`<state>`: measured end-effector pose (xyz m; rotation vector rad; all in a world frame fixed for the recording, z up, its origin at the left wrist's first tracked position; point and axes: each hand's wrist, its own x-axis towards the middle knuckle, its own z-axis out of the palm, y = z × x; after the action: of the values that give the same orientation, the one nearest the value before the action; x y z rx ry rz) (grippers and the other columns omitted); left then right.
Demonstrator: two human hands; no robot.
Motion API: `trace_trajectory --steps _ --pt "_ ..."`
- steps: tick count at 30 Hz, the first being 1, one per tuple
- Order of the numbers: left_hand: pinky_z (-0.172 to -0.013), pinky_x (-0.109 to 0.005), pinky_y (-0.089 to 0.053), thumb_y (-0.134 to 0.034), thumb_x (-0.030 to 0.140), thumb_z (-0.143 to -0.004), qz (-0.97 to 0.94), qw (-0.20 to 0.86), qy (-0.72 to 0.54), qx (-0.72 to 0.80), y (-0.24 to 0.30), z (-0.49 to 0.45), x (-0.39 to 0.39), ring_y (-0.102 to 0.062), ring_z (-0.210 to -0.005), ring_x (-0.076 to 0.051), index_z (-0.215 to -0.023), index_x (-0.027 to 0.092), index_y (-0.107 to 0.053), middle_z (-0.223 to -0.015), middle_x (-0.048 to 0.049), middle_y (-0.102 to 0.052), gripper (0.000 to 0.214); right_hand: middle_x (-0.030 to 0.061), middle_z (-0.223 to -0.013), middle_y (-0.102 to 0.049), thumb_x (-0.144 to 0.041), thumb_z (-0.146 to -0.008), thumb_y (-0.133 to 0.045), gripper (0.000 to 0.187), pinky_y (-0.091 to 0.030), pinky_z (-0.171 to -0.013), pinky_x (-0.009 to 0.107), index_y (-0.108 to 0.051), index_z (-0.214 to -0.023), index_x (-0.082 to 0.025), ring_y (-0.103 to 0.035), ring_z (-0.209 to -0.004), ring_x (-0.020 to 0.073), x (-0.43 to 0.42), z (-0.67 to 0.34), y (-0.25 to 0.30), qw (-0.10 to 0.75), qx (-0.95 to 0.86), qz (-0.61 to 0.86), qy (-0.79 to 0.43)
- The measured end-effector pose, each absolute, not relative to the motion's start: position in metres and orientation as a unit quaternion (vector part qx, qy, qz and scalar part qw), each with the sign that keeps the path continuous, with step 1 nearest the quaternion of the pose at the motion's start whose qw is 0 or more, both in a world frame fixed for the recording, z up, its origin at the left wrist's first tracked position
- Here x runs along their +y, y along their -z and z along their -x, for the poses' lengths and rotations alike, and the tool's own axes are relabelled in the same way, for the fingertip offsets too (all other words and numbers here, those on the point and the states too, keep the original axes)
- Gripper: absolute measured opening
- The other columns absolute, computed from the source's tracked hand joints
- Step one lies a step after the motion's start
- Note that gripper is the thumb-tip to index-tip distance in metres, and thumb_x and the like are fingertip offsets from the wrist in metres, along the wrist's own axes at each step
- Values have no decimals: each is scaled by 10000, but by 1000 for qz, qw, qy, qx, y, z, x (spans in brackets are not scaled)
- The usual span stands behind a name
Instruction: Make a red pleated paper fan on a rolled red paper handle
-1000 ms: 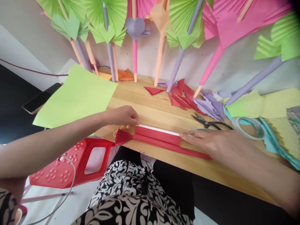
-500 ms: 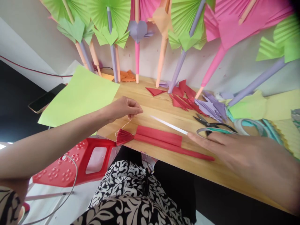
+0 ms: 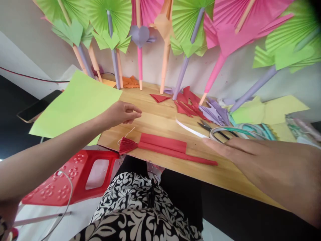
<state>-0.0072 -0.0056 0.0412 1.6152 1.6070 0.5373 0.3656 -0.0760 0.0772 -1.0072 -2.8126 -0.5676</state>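
Note:
My right hand (image 3: 265, 164) grips a roll of tape (image 3: 225, 128) on the right. A free white strip of tape (image 3: 192, 129) sticks out leftward from the roll, over the table. My left hand (image 3: 121, 115) hovers above the table's left part, its fingers loosely stretched and nothing visible in them. Below it lies a red pleated paper piece (image 3: 127, 146) with a thin white string (image 3: 129, 132) at its gathered end. It adjoins a flat red paper strip (image 3: 163, 141) and a thin red paper stick (image 3: 200, 160). Black-bladed scissors (image 3: 206, 126) lie partly behind the tape roll.
A lime green sheet (image 3: 75, 107) and a phone (image 3: 37, 107) are at the left. Several paper fans on sticks lean on the wall, including a pink one (image 3: 230, 36). Red scraps (image 3: 188, 100) and purple scraps (image 3: 213, 112) lie behind. A red stool (image 3: 75, 177) stands below.
My left hand has drawn slightly left and its pinched fingers have spread apart. The tape's free end has bent upward. The whole view has shifted a little.

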Motion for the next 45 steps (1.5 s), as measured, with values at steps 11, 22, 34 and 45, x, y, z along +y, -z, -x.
trace_trajectory --steps 11,22,34,45 --pt "-521 -213 -383 -660 404 -775 -677 440 -244 538 -44 -46 -11 -503 -543 -98 -654 157 -638 -588 11 -588 276 6 -1064 -750 -93 -969 -385 460 -487 -562 254 -496 -1379 -269 -712 -875 141 -71 -356 -125 56 -932 285 215" --pt "-685 -290 -538 -700 367 -810 -470 764 -234 375 -31 -96 -19 -631 -755 -144 -940 104 -693 -948 -94 -675 293 -30 -800 -754 -320 -1005 -402 330 -536 -671 273 -651 -1215 -372 -731 -787 177 -75 -338 -172 156 -908 378 92" --pt "-658 -270 -497 -530 332 -939 -356 867 -160 311 -22 -114 -37 -643 -727 -145 -951 110 -677 -895 -90 -704 266 -50 -784 -752 -298 -981 -471 295 -552 -654 229 -690 -1169 -358 -723 -743 149 -92 -324 -185 199 -897 385 82" --pt "-620 -220 -493 -605 292 -907 -371 867 -182 277 -23 -107 -38 -614 -666 -106 -899 109 -671 -810 -56 -666 195 -60 -771 -745 -286 -983 -468 303 -541 -630 223 -689 -1167 -384 -714 -721 144 -98 -323 -187 190 -893 396 95"
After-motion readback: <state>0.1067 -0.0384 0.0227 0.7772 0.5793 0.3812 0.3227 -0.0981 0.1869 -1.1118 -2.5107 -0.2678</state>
